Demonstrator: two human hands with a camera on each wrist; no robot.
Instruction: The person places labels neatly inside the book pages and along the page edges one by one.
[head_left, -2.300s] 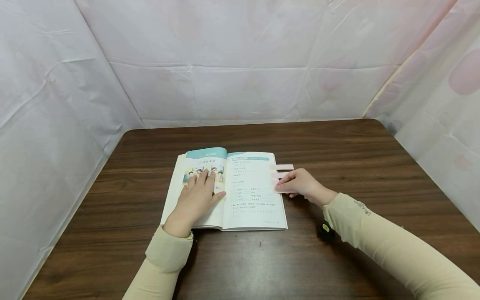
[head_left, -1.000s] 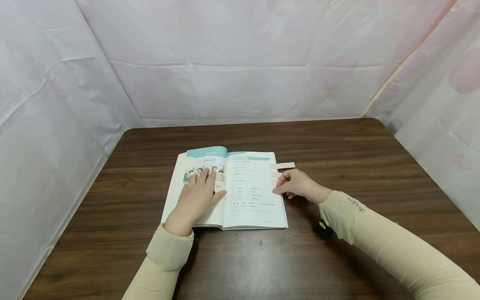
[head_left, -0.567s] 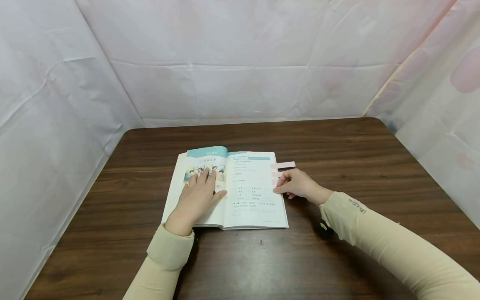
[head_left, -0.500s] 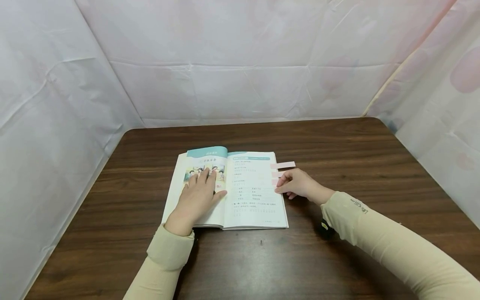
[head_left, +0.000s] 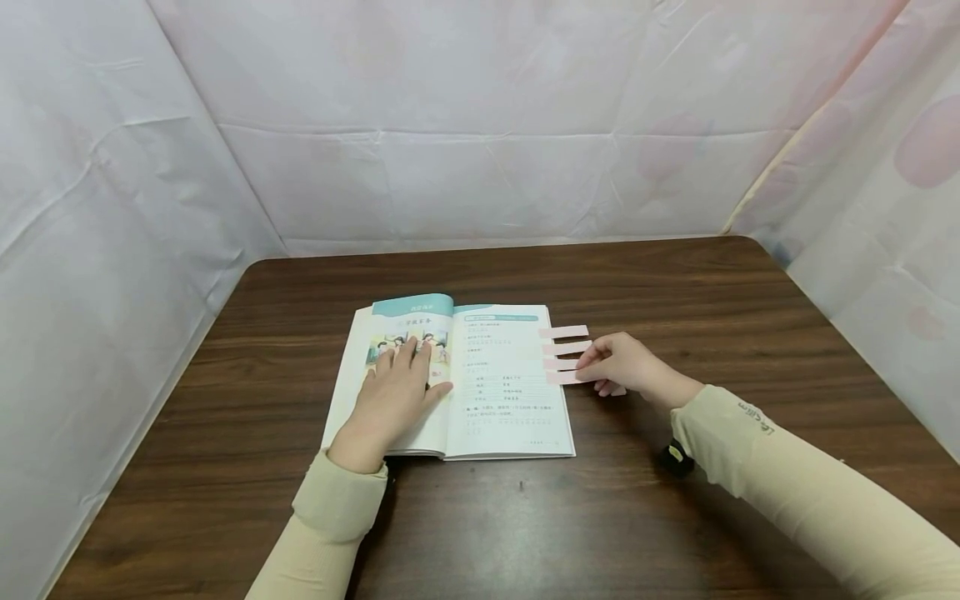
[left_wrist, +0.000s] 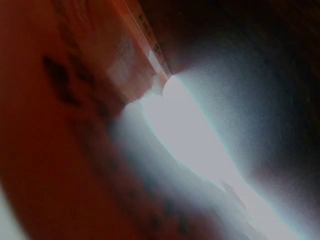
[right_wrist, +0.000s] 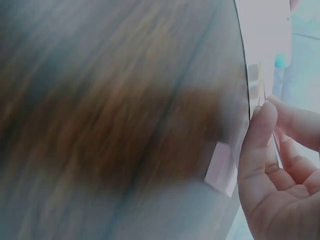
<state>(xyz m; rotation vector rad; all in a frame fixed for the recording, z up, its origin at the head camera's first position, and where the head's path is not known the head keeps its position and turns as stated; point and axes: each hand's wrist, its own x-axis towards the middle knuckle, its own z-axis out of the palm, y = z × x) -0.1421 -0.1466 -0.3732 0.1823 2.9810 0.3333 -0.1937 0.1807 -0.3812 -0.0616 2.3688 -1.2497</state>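
Observation:
An open textbook [head_left: 517,417] lies on the table, with several pale pink sticky tabs [head_left: 564,332] along the right page's outer edge. My left hand [head_left: 393,400] rests spread on the illustrated left page. With thumb and forefinger, my right hand [head_left: 622,365] pinches the free end of the lowest sticky tab [head_left: 561,377]. Another pink piece [head_left: 611,389] shows below that hand's fingers; in the right wrist view a pink slip [right_wrist: 221,169] sticks out beside the right hand [right_wrist: 280,170]. The left wrist view is dark, glaring and blurred, with little to make out.
The brown wooden table [head_left: 525,533] reaches around the book on all sides. White sheeting [head_left: 480,183] hangs behind and at both sides. A dark wrist device [head_left: 677,458] is under the right cuff.
My right hand has slid rightward from the page edge along the lowest sticky tab, which now shows uncovered on the page. The left hand has stayed in place.

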